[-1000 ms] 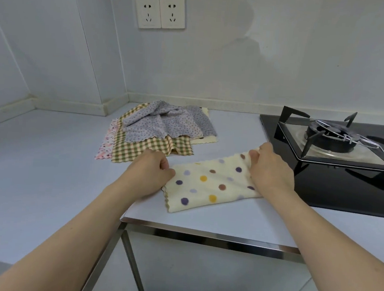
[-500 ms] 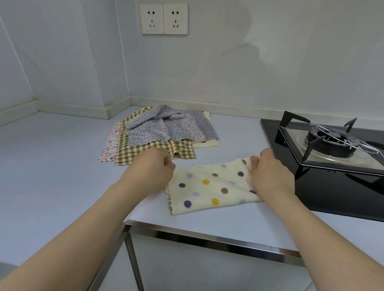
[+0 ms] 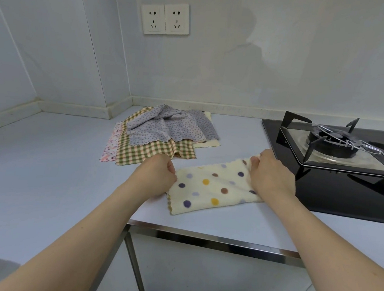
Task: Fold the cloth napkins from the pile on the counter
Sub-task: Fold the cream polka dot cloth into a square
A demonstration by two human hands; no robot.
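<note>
At centre frame, a person's left hand [image 3: 154,177] and right hand [image 3: 270,175] each pinch an end of a cream polka-dot napkin [image 3: 210,190] lying folded on the pale counter [image 3: 33,166]. Just above and left lies the pile of napkins [image 3: 161,135], a grey floral one on top. A gas hob [image 3: 339,153] occupies the right.

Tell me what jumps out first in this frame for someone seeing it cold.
The cream polka-dot napkin lies front and centre on the counter, with the left hand and right hand each keeping a grip on one short end. Just behind it, toward the corner, sits the pile of napkins, a grey floral one rumpled on top of a green check one. A black gas hob fills the right side.
</note>
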